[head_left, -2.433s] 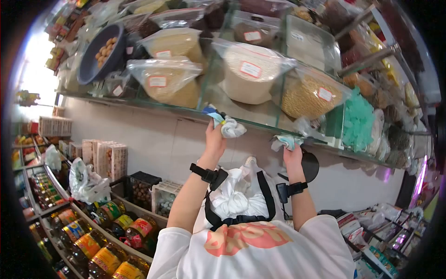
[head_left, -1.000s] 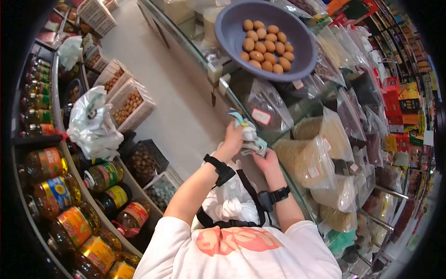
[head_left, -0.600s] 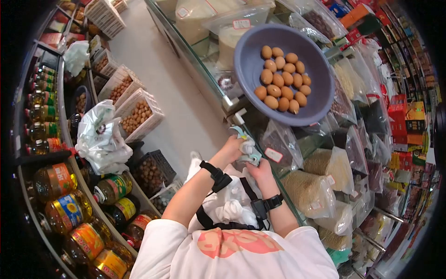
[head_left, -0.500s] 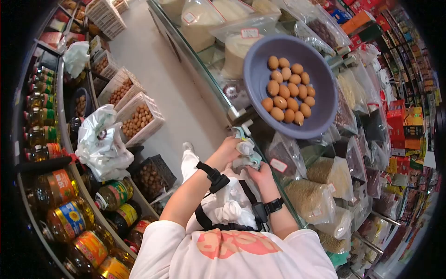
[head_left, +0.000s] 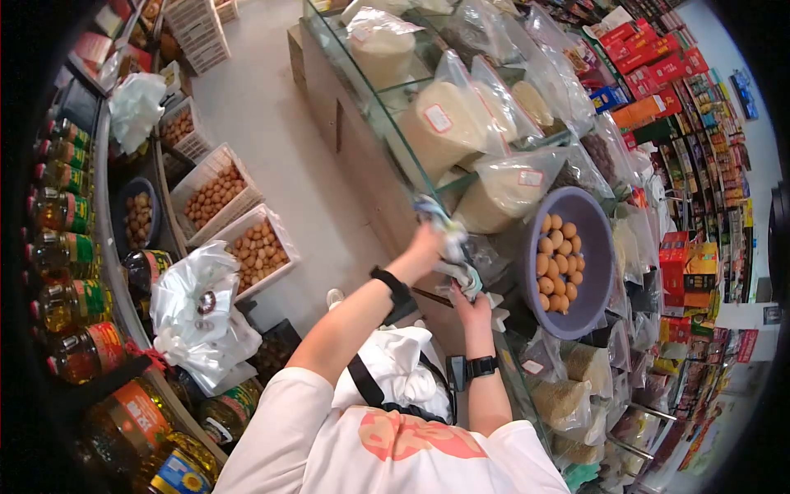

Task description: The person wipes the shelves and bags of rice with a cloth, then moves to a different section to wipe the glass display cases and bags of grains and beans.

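Note:
A crumpled white and blue-green cloth point(head_left: 454, 247) stretches between my two hands beside the corner of the glass counter. My left hand point(head_left: 425, 251) is closed on its upper part, slightly blurred. Lower down and to the right, my right hand point(head_left: 471, 309) grips the other end. To the right of my hands, a purple-grey plastic basin point(head_left: 598, 284) stands tilted in view on the goods, with several brown eggs point(head_left: 561, 265) inside.
The glass counter point(head_left: 387, 136) holds clear bags of grain point(head_left: 440, 119). On the left are white crates point(head_left: 276, 272) of eggs or nuts, a bundle of plastic bags point(head_left: 202, 317) and oil bottles point(head_left: 62, 257). Packaged goods point(head_left: 679, 263) line the right side.
My hands have moved forward along the counter edge with the cloth, which is now more drawn out between them. The view has shifted, so the basin appears further right and lower.

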`<state>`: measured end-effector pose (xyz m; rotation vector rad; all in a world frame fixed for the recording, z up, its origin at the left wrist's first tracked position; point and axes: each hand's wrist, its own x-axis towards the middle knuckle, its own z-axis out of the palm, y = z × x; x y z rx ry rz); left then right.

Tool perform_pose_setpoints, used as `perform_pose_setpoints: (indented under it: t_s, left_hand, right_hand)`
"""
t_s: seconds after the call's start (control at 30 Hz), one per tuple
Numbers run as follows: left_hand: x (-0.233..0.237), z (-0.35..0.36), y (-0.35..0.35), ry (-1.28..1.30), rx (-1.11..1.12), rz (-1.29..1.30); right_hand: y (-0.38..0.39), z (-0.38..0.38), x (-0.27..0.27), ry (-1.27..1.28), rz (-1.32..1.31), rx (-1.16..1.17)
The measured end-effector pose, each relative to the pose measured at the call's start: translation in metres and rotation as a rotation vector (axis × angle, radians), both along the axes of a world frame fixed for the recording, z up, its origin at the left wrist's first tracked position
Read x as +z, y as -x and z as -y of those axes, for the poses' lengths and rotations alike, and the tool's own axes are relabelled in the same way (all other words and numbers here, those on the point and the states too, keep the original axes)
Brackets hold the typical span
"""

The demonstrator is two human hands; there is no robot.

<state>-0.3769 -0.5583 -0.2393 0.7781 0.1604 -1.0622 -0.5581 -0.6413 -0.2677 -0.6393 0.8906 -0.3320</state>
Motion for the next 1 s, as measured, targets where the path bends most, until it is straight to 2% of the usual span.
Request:
perform_pose_setpoints:
  t_s: [0.07,0.1,0.2,0.23,0.27,0.3,0.33,0.37,0.4,0.47,0.5,0.57,0.63,0.67,0.7,0.73,0.8,0.83,0.93,0.97,1.0]
  left_hand:
    - [0.003,0.007,0.029,-0.096,-0.037,0.044]
    - [-0.006,0.013,0.034,-0.09,-0.021,0.02]
    - [-0.001,0.005,0.011,-0.04,-0.028,-0.15]
    - [0.001,0.0,-0.004,-0.003,0.018,-0.201]
    - [0.002,-0.002,-0.018,0.035,0.065,-0.252]
    - [-0.025,0.004,-0.031,0.124,0.161,-0.202]
    - [-0.035,0.006,-0.05,0.091,0.229,-0.122]
    - [-0.016,-0.001,-0.075,0.034,0.263,-0.12]
    - [-0.016,-0.002,-0.1,0.015,0.257,-0.095]
    - [-0.028,0.002,-0.145,0.098,0.377,-0.039]
    - [-0.033,0.0,-0.156,0.109,0.358,-0.082]
    - [-0.034,-0.006,-0.178,0.115,0.355,-0.115]
    - [-0.041,-0.009,-0.176,0.041,0.276,-0.043]
    - [-0.031,-0.008,-0.173,-0.155,0.217,-0.021]
    - [-0.043,0.007,-0.171,-0.175,0.198,-0.054]
    - [-0.06,0.02,-0.174,-0.193,0.185,-0.082]
    - [-0.052,0.017,-0.191,-0.242,0.141,-0.159]
    - [-0.103,0.031,-0.197,-0.135,0.122,-0.2]
    - [-0.122,0.008,-0.249,-0.082,0.112,-0.297]
    - [-0.065,-0.004,-0.276,-0.133,0.181,-0.386]
    - [-0.045,-0.009,-0.297,-0.143,0.19,-0.39]
  right_hand:
    - [-0.012,-0.007,0.0,0.848,-0.64,0.446]
    - [-0.021,-0.011,0.0,0.867,-0.624,0.366]
    - [-0.034,-0.013,0.008,0.809,-0.688,0.369]
    - [-0.019,0.01,-0.039,0.736,-0.623,0.347]
    - [-0.026,0.012,-0.037,0.749,-0.629,0.35]
    - [-0.035,0.009,-0.034,0.756,-0.657,0.341]
    - [-0.044,0.002,-0.032,0.762,-0.681,0.33]
    - [-0.066,-0.015,0.002,0.72,-0.681,0.32]
    - [-0.088,-0.027,0.026,0.725,-0.687,0.323]
    - [-0.119,-0.039,0.053,0.894,-0.871,0.462]
    - [-0.124,-0.035,0.041,0.894,-0.687,0.412]
    - [-0.159,-0.036,0.046,0.88,-0.723,0.459]
    - [-0.193,-0.041,0.05,0.857,-0.76,0.511]
    - [-0.21,-0.043,0.054,0.898,-0.749,0.583]
    - [-0.222,-0.043,0.056,0.942,-0.738,0.66]
    - [-0.233,-0.04,0.051,0.949,-0.729,0.682]
    - [-0.265,-0.031,0.027,1.01,-0.721,0.755]
    - [-0.281,-0.026,0.01,1.013,-0.702,0.767]
    - [-0.321,-0.019,-0.046,-0.479,-0.083,-0.048]
    - [-0.346,-0.023,-0.033,-0.571,-0.128,-0.135]
    - [-0.359,-0.02,-0.043,-0.581,-0.134,-0.129]
